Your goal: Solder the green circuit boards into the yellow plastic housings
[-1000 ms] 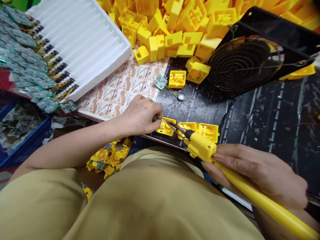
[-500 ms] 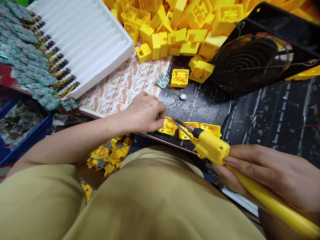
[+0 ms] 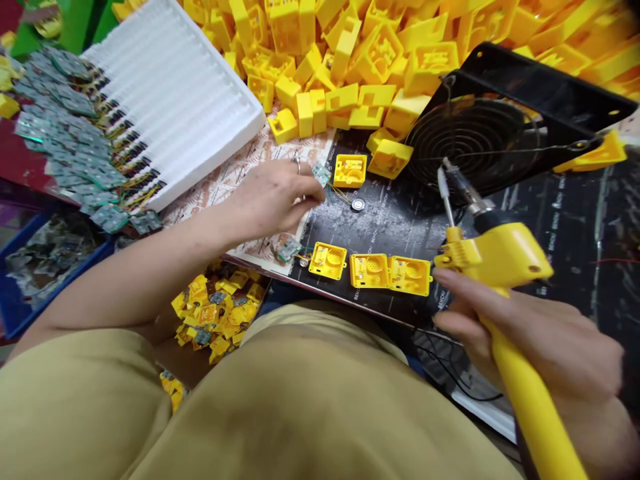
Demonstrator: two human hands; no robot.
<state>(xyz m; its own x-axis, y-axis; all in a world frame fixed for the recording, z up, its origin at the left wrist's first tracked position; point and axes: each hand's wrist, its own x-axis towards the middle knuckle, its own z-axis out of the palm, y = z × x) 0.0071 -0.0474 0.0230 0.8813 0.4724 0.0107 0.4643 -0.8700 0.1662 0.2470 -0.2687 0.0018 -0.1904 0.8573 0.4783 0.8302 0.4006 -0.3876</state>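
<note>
My right hand (image 3: 540, 347) is wrapped round a yellow soldering gun (image 3: 505, 257); its metal tip and thin feed tube point up in front of the fan. My left hand (image 3: 280, 197), a ring on one finger, hovers with loosely bent fingers beside a small circuit board (image 3: 321, 173). Thin wires run from that board to a round silver speaker (image 3: 357, 205). An open yellow case (image 3: 350, 171) lies behind the speaker. Nearer me, a second circuit board (image 3: 289, 250) lies wired beside another yellow case (image 3: 327, 261). Two more yellow cases (image 3: 369, 271) sit side by side to its right.
A black fan (image 3: 475, 140) with a wire guard stands at the back right. Yellow cases (image 3: 360, 47) are heaped behind. A white foam tray (image 3: 185, 87) bears wired boards (image 3: 75, 133) at left. Below the table edge lie filled yellow cases (image 3: 215, 307) and a blue bin (image 3: 50, 267).
My left hand has moved from the near yellow case up and left to the board by the speaker. My right hand has lifted the soldering gun away from the case, rightward, tip now upward.
</note>
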